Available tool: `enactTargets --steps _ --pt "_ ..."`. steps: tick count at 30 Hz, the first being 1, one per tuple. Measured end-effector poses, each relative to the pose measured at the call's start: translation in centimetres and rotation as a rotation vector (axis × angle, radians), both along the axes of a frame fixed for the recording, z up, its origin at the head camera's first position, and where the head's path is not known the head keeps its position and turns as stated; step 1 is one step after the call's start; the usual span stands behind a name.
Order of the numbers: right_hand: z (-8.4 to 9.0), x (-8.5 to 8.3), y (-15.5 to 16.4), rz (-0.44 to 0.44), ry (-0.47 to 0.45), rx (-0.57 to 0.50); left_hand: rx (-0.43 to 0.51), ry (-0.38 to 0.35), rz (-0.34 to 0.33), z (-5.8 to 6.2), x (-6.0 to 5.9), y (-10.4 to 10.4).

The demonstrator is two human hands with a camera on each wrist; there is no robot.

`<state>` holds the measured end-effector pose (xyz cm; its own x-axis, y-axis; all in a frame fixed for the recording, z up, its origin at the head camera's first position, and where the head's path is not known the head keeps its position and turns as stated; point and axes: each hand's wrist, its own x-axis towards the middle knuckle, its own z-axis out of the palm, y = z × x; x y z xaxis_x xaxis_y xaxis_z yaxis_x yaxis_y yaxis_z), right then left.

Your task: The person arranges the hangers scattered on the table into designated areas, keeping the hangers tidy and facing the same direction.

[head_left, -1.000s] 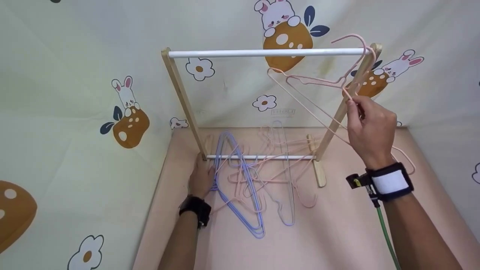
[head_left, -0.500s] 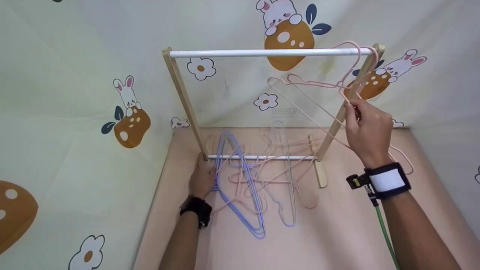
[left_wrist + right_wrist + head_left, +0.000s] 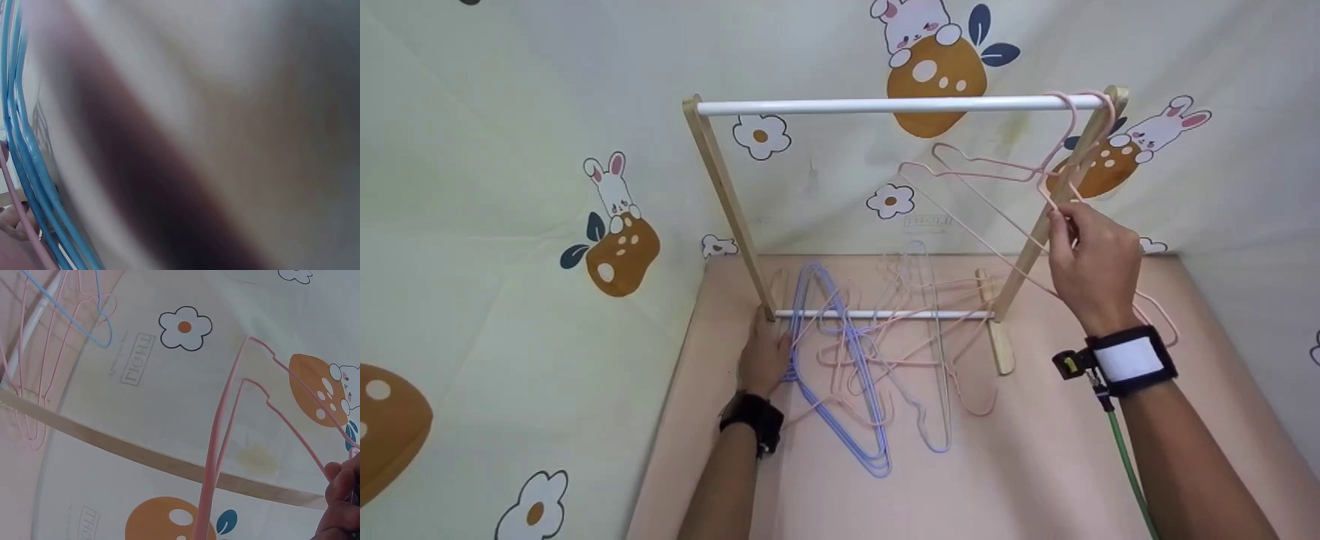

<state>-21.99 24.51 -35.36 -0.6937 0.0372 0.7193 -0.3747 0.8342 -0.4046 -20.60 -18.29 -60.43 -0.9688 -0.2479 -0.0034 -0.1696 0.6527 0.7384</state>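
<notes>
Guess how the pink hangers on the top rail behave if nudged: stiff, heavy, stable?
The pink hangers are thin wire, so probably light and slightly springy. Hooked over the round white rail, they would likely swing or slide. The right hand pinches them near the neck, which probably steadies them.

Left wrist view: nearly all blur; only blue hangers (image 3: pixel 22 169) at the left edge read. Right wrist view: right hand (image 3: pixel 339 503) cut by the frame corner, grip unseen. Head view: left hand (image 3: pixel 763 358) fingertips hidden among hangers.
</notes>
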Motion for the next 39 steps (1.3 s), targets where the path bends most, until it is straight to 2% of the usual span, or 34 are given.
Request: enactTargets --steps 8,16,20,29,39 --pt "0.08 -0.04 -0.17 -0.025 0.012 -0.001 -0.005 0.009 0.003 -0.31 -0.13 -0.1" --pt "0.48 -0.29 0.09 -0.057 0.076 0.061 -0.012 0.048 -0.005 -0.49 -0.04 -0.15" --pt "0.58 -0.52 0.17 -0.061 0.088 0.065 -0.01 0.04 -0.003 -0.4 0.05 -0.11" --pt "0.72 -0.64 0.46 -0.084 0.053 0.064 -0.004 0.017 -0.005 0.1 0.08 0.04" --pt "0.72 -0.67 0.72 -0.105 0.046 0.091 -0.013 0.02 -0.012 -0.29 -0.02 -0.11"
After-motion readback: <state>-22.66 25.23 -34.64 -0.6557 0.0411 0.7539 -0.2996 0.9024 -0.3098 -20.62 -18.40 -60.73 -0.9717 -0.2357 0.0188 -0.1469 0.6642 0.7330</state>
